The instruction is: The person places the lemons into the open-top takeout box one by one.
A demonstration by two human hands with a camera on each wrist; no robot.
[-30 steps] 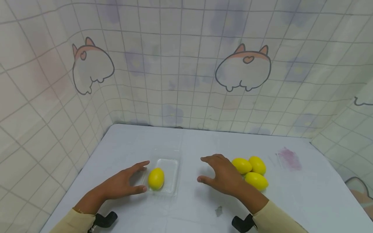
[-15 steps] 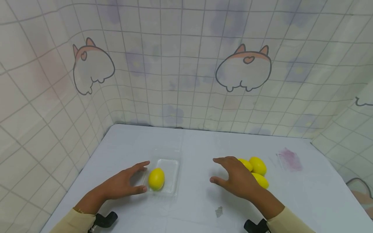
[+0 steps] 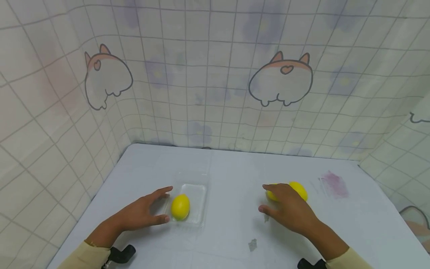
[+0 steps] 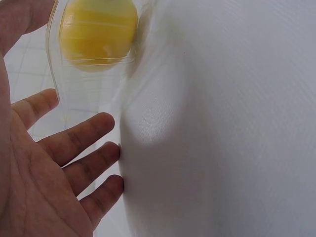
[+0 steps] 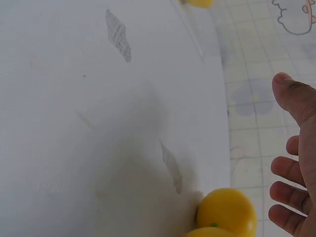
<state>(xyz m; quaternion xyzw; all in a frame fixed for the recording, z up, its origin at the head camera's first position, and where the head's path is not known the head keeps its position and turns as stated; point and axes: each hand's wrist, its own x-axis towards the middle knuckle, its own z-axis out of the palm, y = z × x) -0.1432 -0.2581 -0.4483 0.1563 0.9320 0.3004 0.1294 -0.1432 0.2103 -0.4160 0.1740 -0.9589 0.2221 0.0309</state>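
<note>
A yellow lemon lies in the left part of a clear plastic container. My left hand is beside the container's left edge, thumb and fingers spread; in the left wrist view the lemon shows through the clear wall. Whether the hand touches the container I cannot tell. My right hand hovers by the lemons on the right, fingers loosely bent and holding nothing. Past it show a left lemon and a far lemon. In the right wrist view a lemon sits below the fingers.
On the white tabletop are a grey patch and a pinkish stain. A tiled-pattern curtain with dog drawings surrounds the back and sides. A black wrist mount sits under the left wrist.
My right hand has moved to the right, from the left side of the lemon group to over it, and now hides the nearest lemon. My left hand stays put.
</note>
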